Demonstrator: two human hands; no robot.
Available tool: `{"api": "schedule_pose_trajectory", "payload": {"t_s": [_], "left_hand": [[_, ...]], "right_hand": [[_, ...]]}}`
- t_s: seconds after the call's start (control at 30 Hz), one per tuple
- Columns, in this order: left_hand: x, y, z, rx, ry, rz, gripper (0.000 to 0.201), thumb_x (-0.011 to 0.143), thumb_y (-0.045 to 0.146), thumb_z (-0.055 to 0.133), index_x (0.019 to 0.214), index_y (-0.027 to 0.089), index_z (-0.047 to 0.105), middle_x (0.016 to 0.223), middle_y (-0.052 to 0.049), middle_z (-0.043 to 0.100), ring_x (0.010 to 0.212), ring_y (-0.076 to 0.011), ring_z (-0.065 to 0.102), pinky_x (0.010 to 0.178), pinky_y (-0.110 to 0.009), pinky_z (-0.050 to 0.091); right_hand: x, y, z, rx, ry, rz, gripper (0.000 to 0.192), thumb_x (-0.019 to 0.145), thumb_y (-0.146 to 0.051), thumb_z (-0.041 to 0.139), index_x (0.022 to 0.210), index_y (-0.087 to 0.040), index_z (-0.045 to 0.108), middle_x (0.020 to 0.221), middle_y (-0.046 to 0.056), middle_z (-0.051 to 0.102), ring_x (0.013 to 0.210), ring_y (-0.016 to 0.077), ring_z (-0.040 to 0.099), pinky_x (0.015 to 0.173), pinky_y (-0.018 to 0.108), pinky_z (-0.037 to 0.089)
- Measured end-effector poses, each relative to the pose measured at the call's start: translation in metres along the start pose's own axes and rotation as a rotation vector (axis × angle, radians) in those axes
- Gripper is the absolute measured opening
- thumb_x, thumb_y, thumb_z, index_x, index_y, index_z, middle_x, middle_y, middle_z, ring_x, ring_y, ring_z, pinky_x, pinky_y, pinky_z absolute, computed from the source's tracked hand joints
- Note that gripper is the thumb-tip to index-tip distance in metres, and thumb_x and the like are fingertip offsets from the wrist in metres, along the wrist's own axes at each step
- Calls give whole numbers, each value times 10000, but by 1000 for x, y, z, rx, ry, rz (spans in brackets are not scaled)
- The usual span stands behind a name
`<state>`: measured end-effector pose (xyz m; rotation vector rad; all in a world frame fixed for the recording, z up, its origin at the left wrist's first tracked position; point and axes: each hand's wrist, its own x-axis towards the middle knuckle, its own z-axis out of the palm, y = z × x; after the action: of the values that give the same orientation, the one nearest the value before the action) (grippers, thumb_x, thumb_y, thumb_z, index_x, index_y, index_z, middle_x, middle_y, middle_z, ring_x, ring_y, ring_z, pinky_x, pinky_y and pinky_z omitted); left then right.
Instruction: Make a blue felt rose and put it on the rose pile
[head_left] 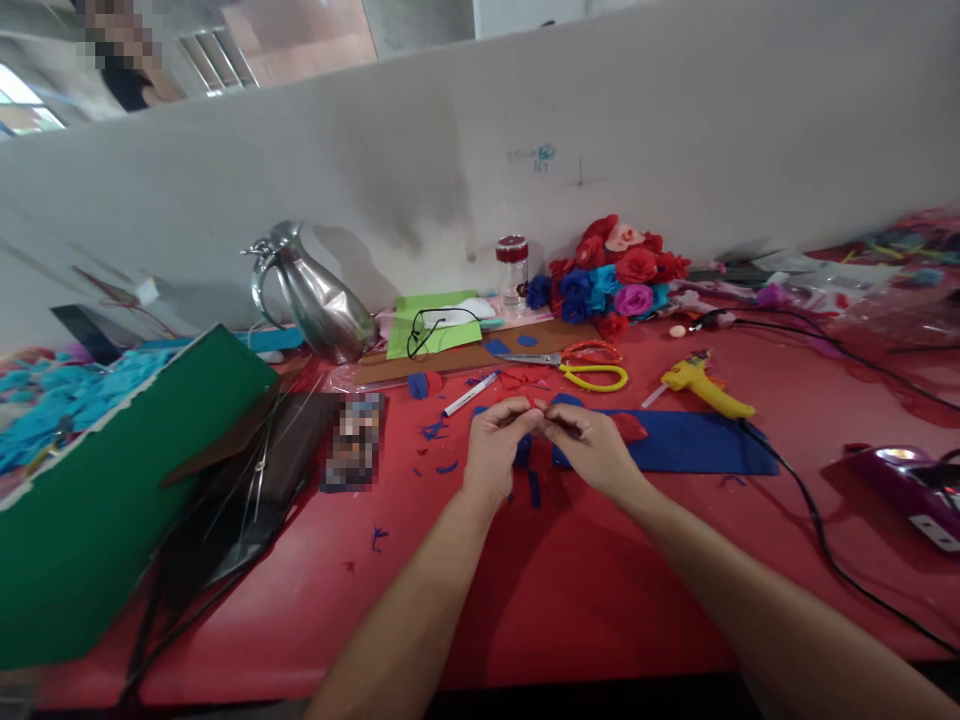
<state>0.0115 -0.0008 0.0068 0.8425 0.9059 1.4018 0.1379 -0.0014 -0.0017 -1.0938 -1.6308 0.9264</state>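
My left hand (496, 445) and my right hand (592, 445) meet over the red table (570, 600), fingertips pinched together on a small red felt piece (534, 404). Under and beyond the hands lies a blue felt sheet (690, 443) with a red scrap (628, 427) on it. Just past the hands are scissors with orange and yellow handles (581, 365), a white marker (469, 395) and a yellow glue gun (705, 385). Small blue and red offcuts are scattered on the table near my left hand.
A bunch of finished felt flowers (611, 275) sits against the white partition. A metal jug (315, 295) stands back left, beside a small jar (512, 268). A green board (112, 480) and thin wires lie left. A black cord (810, 520) and purple device (911, 485) lie right.
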Motion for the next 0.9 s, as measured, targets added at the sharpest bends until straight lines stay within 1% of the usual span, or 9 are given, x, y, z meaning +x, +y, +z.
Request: {"api": "schedule_pose_trajectory", "payload": {"t_s": [0.1,0.2,0.3,0.4,0.53,0.63,0.77,0.9], "left_hand": [[0,1,0,31,-29,72,54,586,179,756,627,182,721,726,-17,698,738,-135,604,796,-282,469],[-1,3,0,85,-65,145,37,609,173,743,637,197,739,761,-36,706,791,-161,618,829,-304,472],[-2,5,-1,154,-96,171,43,615,195,757,658,198,751,774,-54,709,829,-188,621,847,-315,470],[-2,6,-2,133,-106,140,63,638,241,752,648,182,733,756,-52,701,820,-187,629,839,-305,470],[1,3,-2,92,-85,91,136,677,297,726,633,175,690,706,-29,686,771,-167,629,802,-288,474],[3,2,-3,76,-78,67,168,685,327,726,649,169,682,723,-33,692,789,-167,631,816,-287,469],[6,1,-3,13,-84,-1,211,658,367,754,691,169,693,720,-35,698,775,-164,634,831,-295,464],[5,4,-4,26,-94,-14,207,623,348,780,697,172,701,712,-29,696,746,-150,619,802,-279,460]], "right_hand": [[1,1,-1,-62,11,-21,234,818,-375,544,699,-188,619,698,16,653,671,173,577,645,266,444],[2,2,-3,-134,34,-53,221,810,-333,541,648,-193,594,671,22,641,641,175,564,623,271,424],[2,3,-4,-169,41,-86,195,809,-290,533,655,-203,614,693,31,663,667,190,586,643,284,434],[2,2,-4,-172,41,-98,175,804,-282,547,688,-213,659,732,44,697,721,213,626,698,309,463],[1,1,-2,-135,-4,-52,163,800,-277,560,749,-232,709,830,48,740,805,224,664,769,333,484],[1,2,0,-119,-23,-30,174,811,-275,547,779,-222,710,831,45,741,796,216,663,750,324,485],[1,5,1,-53,-42,-14,189,820,-289,528,783,-202,691,827,39,731,781,199,652,739,306,484],[2,6,1,-32,-70,3,197,811,-306,535,772,-196,693,789,36,721,738,193,639,711,301,480]]}}
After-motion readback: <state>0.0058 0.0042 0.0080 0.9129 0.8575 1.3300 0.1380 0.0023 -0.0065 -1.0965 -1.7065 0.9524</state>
